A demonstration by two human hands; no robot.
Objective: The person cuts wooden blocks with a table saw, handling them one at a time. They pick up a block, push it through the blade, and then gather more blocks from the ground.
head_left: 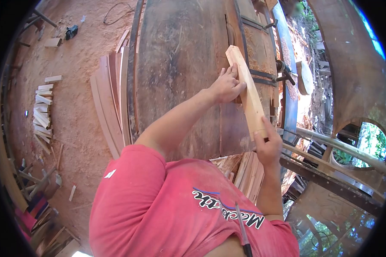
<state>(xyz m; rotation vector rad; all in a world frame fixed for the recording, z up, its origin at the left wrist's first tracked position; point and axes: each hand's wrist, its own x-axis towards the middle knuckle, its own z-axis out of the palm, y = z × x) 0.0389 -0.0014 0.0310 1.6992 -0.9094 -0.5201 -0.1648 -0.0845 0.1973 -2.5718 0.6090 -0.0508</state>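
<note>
1 wooden block on the bench, our left hand spread against its side — our right hand gripping its near end

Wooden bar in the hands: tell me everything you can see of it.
The wooden bar is a pale, squared length with clean faces. It lies pointing away from the person on the dark, worn table. The left hand lays its fingers against the bar's side around mid-length. The right hand grips its near end, thumb on top.
</note>
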